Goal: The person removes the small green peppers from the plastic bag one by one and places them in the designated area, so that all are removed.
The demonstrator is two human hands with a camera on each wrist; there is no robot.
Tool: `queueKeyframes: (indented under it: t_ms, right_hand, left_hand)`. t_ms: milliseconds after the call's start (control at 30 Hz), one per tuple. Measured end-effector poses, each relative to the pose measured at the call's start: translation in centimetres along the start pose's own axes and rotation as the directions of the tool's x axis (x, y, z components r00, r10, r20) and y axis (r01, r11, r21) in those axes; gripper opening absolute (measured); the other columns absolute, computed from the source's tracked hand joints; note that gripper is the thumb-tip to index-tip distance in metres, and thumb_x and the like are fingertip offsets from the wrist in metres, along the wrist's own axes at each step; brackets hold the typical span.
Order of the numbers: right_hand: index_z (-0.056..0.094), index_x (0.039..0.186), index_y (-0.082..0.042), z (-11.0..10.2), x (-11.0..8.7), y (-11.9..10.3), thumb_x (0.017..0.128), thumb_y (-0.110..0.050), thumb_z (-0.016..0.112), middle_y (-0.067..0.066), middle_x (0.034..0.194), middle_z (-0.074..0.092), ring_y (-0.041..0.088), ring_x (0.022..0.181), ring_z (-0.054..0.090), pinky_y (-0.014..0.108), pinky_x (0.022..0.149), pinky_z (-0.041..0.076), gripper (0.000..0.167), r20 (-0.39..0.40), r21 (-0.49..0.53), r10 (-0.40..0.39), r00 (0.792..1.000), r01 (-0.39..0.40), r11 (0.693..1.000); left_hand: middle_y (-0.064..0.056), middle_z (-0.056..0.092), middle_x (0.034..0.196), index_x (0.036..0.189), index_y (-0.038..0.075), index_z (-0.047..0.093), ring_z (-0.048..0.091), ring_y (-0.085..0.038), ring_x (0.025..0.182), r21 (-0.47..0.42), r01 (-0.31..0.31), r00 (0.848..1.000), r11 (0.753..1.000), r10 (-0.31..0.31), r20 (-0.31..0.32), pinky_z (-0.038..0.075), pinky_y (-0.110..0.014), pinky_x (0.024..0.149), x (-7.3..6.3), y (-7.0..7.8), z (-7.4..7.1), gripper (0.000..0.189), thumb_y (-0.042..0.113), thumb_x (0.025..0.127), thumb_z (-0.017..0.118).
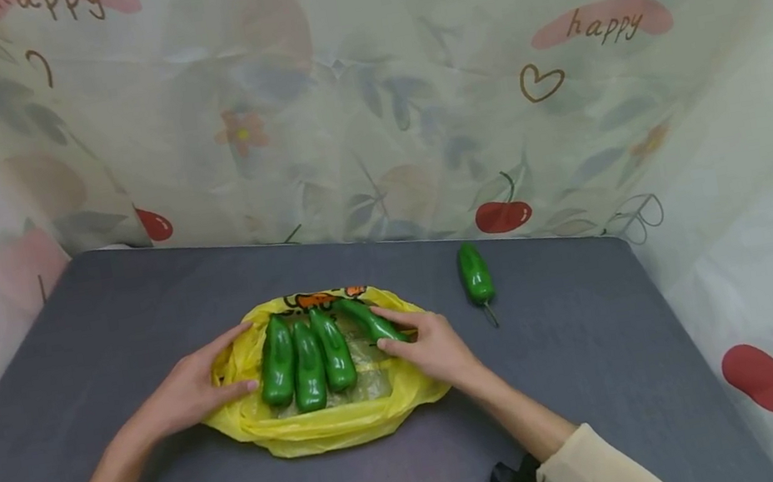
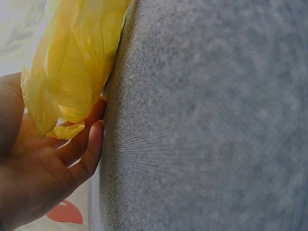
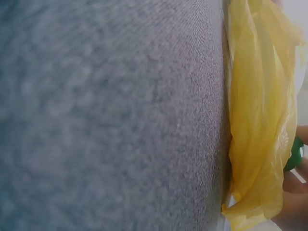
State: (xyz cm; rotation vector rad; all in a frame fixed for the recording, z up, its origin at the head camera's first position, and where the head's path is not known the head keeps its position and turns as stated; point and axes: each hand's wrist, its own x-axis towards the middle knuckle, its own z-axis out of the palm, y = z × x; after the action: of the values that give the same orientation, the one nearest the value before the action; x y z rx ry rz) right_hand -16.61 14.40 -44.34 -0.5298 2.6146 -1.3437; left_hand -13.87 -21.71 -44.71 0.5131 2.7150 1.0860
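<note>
A yellow plastic bag [image 1: 333, 432] lies spread wide on the table, its rim rolled outward. Inside its left half, three glossy green peppers [image 1: 308, 363] lie side by side. My left hand [image 1: 190, 387] holds the bag's left edge, and the left wrist view shows the yellow plastic [image 2: 82, 62] between thumb and fingers. At the bag's right side, my right hand [image 1: 435, 344] grips another green pepper [image 1: 367, 319] between thumb and fingers, tilted over the bag's opening. Only a small part of that pepper [image 3: 294, 155] shows in the right wrist view, behind the plastic.
One more green pepper [image 1: 475, 273] lies on the dark grey table [image 1: 570, 347], right of the bag near the back edge, stem toward me. A printed cloth [image 1: 366, 109] with cherries and hearts hangs behind the table and along its sides.
</note>
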Motion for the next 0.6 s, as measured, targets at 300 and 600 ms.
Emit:
queueKeyframes:
  t_ms: [300, 600]
  right_hand:
    - [0.061, 0.139, -0.026, -1.0, -0.7, 0.2, 0.092, -0.027, 0.073, 0.008, 0.11, 0.072, 0.01, 0.067, 0.059, 0.024, 0.054, 0.043, 0.048, -0.024, 0.059, -0.023, 0.999, 0.024, 0.998]
    - [0.065, 0.133, -0.029, -1.8, -1.2, 0.5, 0.093, -0.022, 0.073, 0.004, 0.129, 0.065, 0.015, 0.074, 0.066, 0.026, 0.058, 0.048, 0.042, -0.062, 0.108, 0.002, 0.998, 0.005, 0.994]
  left_hand:
    - [-0.028, 0.042, 0.148, 0.154, 0.006, 0.034, 0.042, -0.046, 0.133, -0.003, 0.006, 1.0, 1.0, -0.006, 0.009, 0.034, -0.065, 0.104, 0.1, 0.0, 0.0, 0.084, 0.043, 0.09, 0.073]
    - [-0.029, 0.041, 0.149, 0.154, 0.006, 0.035, 0.041, -0.047, 0.134, -0.002, 0.001, 1.0, 1.0, -0.001, 0.005, 0.034, -0.065, 0.103, 0.0, 0.1, -0.1, 0.082, 0.04, 0.09, 0.073]
